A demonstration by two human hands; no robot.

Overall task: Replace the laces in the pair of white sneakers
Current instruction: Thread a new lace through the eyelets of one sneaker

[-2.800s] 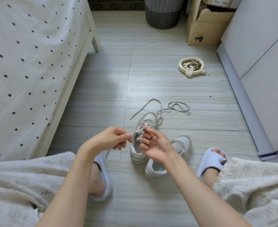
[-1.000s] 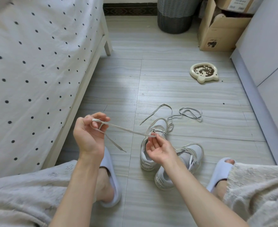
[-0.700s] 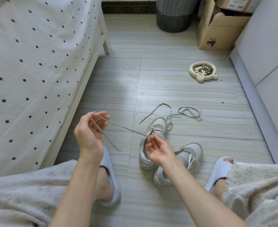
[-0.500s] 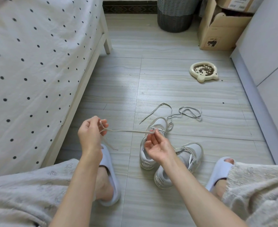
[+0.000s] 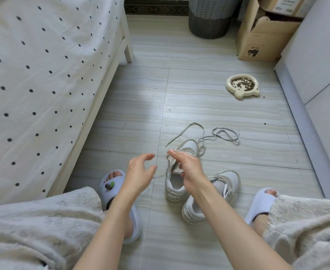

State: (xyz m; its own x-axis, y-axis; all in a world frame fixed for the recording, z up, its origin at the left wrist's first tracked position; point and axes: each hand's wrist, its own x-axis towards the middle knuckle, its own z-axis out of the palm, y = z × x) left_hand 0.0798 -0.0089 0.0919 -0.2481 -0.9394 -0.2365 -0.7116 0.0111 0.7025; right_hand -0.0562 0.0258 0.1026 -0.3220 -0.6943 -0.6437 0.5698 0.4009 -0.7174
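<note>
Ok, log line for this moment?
left hand: open, off lace | right hand: at left sneaker top, grip unclear | lace: trailing on floor | right sneaker: laced

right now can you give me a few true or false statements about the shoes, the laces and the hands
1. Both sneakers stand on the floor. True.
2. The left hand grips a lace. False: its fingers are spread, holding nothing.
3. The right hand is at the left sneaker's tongue. True.
4. A loose lace lies on the bed. False: it lies on the floor beyond the sneakers.
5. The pet bowl is empty. False: it holds kibble.
</note>
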